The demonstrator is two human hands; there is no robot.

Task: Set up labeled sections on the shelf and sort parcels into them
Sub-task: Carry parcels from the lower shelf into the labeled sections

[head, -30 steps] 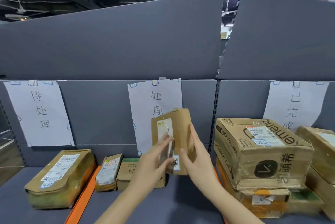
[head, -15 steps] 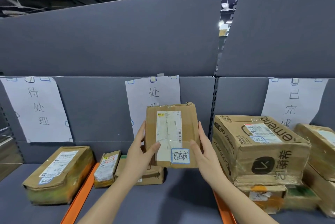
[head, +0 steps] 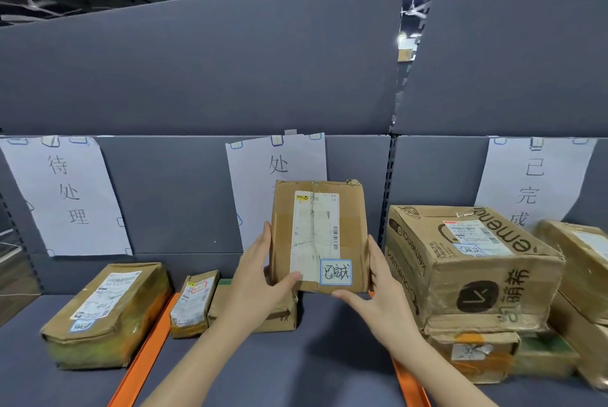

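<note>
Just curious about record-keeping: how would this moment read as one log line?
held: flat parcel, upright | left hand: grips left edge | right hand: grips right edge | sticker: lower right corner

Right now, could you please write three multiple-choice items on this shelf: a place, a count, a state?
1. The held parcel hides part of which paper sheet? A. left B. middle C. right
2. How many paper sheets hang on the back wall? A. three B. two C. five
3. How is the parcel held? A. flat on one palm B. lying on the shelf C. upright between two hands
Answers: 1 B, it covers the middle sheet's lower part. 2 A, the left sheet, the middle one and the right sheet. 3 C, the left hand and right hand grip its sides.
</note>
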